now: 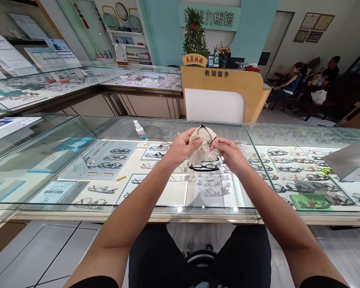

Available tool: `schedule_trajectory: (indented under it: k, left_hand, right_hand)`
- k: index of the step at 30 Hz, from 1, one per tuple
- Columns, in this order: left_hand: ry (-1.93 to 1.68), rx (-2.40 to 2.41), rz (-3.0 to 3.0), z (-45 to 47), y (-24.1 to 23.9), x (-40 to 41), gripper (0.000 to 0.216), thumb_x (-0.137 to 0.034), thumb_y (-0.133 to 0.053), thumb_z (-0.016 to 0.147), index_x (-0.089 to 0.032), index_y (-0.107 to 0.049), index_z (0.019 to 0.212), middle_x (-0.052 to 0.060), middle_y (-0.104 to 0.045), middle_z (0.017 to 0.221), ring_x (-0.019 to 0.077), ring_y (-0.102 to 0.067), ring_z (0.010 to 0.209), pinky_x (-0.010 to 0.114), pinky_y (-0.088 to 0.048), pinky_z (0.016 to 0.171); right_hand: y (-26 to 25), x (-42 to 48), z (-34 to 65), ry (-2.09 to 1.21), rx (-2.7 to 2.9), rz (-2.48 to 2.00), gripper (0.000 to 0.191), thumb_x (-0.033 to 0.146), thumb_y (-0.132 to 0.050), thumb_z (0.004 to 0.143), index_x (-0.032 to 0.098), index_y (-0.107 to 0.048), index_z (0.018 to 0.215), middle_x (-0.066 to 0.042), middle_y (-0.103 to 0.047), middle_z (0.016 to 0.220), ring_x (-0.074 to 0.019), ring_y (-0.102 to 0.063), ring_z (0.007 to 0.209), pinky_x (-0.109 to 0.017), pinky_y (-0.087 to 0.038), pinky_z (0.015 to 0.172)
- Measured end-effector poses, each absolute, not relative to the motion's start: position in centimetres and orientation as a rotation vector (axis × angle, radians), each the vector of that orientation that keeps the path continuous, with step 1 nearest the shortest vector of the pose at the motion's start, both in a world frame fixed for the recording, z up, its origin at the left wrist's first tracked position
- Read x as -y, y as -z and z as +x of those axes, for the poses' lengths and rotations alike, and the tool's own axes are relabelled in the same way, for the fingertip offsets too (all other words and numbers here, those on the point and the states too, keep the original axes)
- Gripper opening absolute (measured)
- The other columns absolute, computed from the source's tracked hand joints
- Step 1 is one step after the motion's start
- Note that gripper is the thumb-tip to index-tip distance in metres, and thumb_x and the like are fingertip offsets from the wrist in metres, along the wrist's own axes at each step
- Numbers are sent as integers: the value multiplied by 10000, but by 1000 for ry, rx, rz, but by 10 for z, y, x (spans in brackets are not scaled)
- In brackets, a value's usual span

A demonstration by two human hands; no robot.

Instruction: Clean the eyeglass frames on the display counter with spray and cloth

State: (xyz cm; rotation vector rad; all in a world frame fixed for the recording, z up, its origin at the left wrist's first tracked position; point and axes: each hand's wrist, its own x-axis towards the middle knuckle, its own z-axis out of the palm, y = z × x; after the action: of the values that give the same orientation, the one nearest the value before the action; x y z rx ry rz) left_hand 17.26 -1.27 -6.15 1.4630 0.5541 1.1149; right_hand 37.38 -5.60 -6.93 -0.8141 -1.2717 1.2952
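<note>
Above the glass counter my left hand (184, 147) is closed on a beige cloth (202, 152), its thumb pressed over the folds. A pair of thin dark-framed eyeglasses (208, 131) is partly wrapped in that cloth; the rest of it is hidden. My right hand (229, 153) pinches the eyeglasses at the cloth's right side, fingertips together. Below both hands, black-framed glasses (204, 167) show inside the display case. To the left, a white spray bottle (140, 131) with a blue and pink label stands upright on the glass.
The glass display counter (180, 206) runs across in front of me, with many spectacle frames (109, 165) inside. At right a white panel (352, 160) leans over the counter. Behind stands a wooden cashier desk (253, 96) with a plant. Two people sit at the far right.
</note>
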Motion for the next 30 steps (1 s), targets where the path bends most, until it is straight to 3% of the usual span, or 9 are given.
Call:
schedule_trajectory:
  k: [2, 5, 10, 18, 27, 30]
  left_hand:
    - [-1112, -575, 1445, 174, 62, 15, 639, -552, -1023, 697, -170, -717, 1107, 33, -744, 898, 155, -655, 737, 256, -543, 656]
    - [-1178, -625, 1452, 178, 64, 18, 632, -527, -1036, 672, -181, -690, 1072, 14, -737, 865, 147, -654, 720, 247, -542, 650]
    - [-1290, -668, 1512, 184, 66, 24, 572, -669, -946, 768, -196, -643, 875, -16, -658, 690, 118, -566, 572, 243, -458, 547]
    - [-1364, -697, 1556, 180, 66, 17, 632, -798, -787, 877, -186, -673, 764, 10, -604, 659, 129, -500, 587, 277, -413, 567]
    - [-1148, -551, 1443, 173, 64, 10, 565, -644, -957, 771, -171, -727, 976, 36, -734, 835, 156, -635, 718, 264, -512, 663]
    - [-1143, -583, 1438, 178, 65, 15, 625, -570, -1019, 702, -180, -703, 1073, 29, -750, 883, 159, -664, 739, 261, -539, 677]
  right_hand:
    - [69, 57, 373, -1319, 1264, -798, 265, 474, -846, 788, 233, -762, 716, -5, -645, 804, -168, -480, 751, -329, -399, 760]
    - [74, 57, 370, -1331, 1297, -748, 257, 466, -868, 803, 239, -773, 728, -8, -664, 819, -186, -536, 826, -337, -419, 837]
    - [85, 55, 363, -1326, 1406, -726, 300, 521, -880, 843, 249, -787, 759, -14, -707, 876, -217, -596, 944, -367, -422, 958]
    - [85, 53, 365, -1268, 1401, -748, 298, 519, -856, 866, 245, -783, 777, -4, -684, 872, -199, -582, 903, -350, -423, 924]
    - [74, 55, 371, -1281, 1276, -834, 337, 547, -867, 791, 240, -737, 750, -4, -652, 825, -171, -472, 744, -324, -393, 736]
    - [76, 54, 371, -1300, 1281, -818, 360, 569, -872, 788, 237, -736, 755, -2, -641, 819, -171, -472, 748, -325, -390, 740]
